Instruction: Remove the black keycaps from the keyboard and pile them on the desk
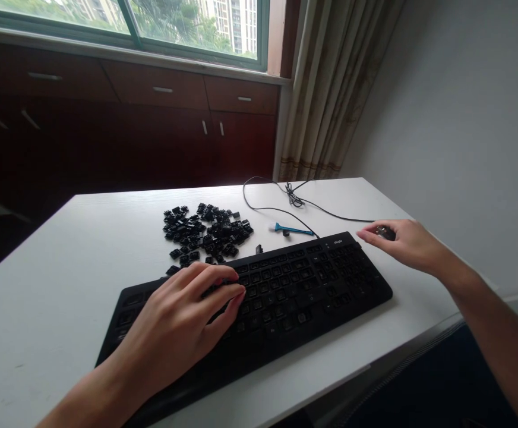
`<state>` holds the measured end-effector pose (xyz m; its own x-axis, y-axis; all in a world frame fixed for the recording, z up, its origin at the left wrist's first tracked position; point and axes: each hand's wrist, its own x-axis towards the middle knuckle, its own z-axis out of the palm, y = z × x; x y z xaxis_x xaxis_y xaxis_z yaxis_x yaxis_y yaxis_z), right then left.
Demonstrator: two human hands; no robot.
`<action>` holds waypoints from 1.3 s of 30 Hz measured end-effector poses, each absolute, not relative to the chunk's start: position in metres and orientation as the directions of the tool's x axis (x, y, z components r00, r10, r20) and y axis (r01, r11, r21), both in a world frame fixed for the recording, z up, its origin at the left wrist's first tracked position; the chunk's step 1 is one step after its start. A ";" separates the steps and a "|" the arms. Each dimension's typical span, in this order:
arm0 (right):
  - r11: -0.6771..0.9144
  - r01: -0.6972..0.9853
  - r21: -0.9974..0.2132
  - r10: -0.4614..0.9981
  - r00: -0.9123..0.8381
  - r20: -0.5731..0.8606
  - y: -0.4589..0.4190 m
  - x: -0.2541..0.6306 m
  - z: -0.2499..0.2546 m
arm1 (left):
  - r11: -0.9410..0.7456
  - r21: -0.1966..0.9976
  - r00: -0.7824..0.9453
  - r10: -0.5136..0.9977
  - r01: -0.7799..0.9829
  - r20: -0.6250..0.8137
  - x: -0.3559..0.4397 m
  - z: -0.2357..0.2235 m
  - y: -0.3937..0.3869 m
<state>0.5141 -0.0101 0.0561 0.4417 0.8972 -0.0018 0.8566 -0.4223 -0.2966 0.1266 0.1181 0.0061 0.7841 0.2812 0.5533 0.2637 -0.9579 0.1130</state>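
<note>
A person looks down at a white table [40, 309], both bare hands at work. A black keyboard [301, 297] lies at a slant across the near part of the table, its far right corner turned away from the viewer. Many of its keycaps are off, showing rows of dark sockets.

The left hand [183, 318] rests over the keyboard's left part, fingers bent and fingertips close together above the sockets; whether it grips anything cannot be told. The right hand [406, 242] is just beyond the keyboard's right end, curled around a small dark object [386, 232] too unclear to identify.

Behind the keyboard, to the left, is a loose pile of black keycaps [205, 230], tumbled at various angles. A single keycap [259, 249] sits just behind the keyboard's back edge, near its middle. Farther right lies a slim blue tool [295, 229] with a pale tip, another loose keycap [286, 233] just beside it. A thin black cable [281, 210] loops across the back of the table, partly bundled.

Beyond are dark red-brown cabinets [161, 131] under a window [188, 24], and a beige curtain [321, 89].
</note>
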 end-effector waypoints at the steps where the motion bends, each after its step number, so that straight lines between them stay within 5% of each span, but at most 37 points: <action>1: -0.411 0.863 -0.294 0.904 0.427 -0.011 -0.010 0.514 0.056 | -0.959 0.112 0.783 0.279 0.261 0.556 0.127 0.006 0.118; 16: -0.011 0.893 -0.449 0.998 -0.019 -0.063 -0.004 0.535 0.052 | -0.951 0.142 0.795 0.308 0.276 0.523 0.125 0.003 0.120; 39: 0.051 0.899 -0.434 0.985 -0.116 -0.126 0.009 0.544 0.055 | -0.938 0.187 0.802 0.348 0.293 0.487 0.125 0.004 0.117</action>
<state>0.5438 0.0088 0.0554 -0.1165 0.9851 -0.1262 0.8993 0.0507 -0.4344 0.1249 0.1174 0.0037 0.8015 0.3476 0.4866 0.2931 -0.9376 0.1869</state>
